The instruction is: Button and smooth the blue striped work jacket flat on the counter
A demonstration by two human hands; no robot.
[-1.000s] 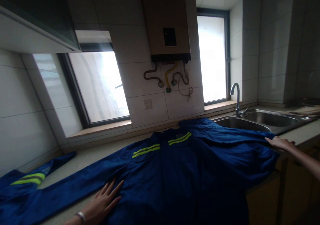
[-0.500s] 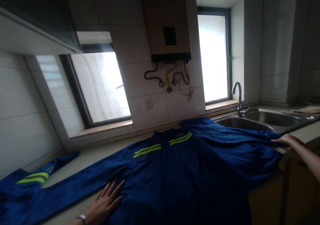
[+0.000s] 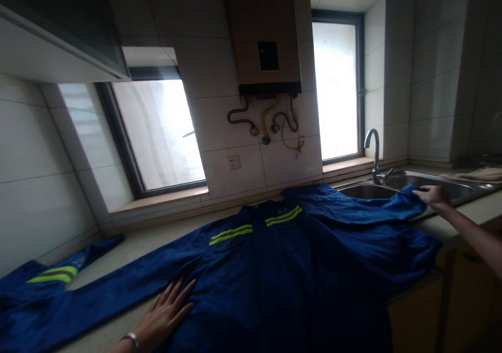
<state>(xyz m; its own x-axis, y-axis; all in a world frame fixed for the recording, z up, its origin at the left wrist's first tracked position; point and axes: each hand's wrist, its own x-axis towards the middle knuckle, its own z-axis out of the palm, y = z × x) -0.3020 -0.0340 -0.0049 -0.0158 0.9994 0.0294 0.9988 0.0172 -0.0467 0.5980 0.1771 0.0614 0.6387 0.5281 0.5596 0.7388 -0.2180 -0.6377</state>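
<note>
A dark blue work jacket (image 3: 282,269) with yellow-green reflective stripes lies spread face up on the kitchen counter (image 3: 137,246). One long sleeve (image 3: 78,300) runs off to the left. My left hand (image 3: 167,314) rests flat and open on the jacket's left side, fingers stretched out, a bracelet at the wrist. My right hand (image 3: 433,195) is closed on the end of the other sleeve (image 3: 400,198) and holds it lifted a little above the counter, beside the sink.
A steel double sink (image 3: 415,185) with a curved tap (image 3: 372,151) sits at the right. Two windows, a wall socket (image 3: 233,162) and a water heater (image 3: 264,34) with pipes line the tiled wall. A cloth (image 3: 480,174) lies beyond the sink. A cabinet hangs at upper left.
My right hand has moved from lying on the sleeve at the counter's right edge to gripping its end and lifting it back towards the sink. My left hand has stayed in place.
</note>
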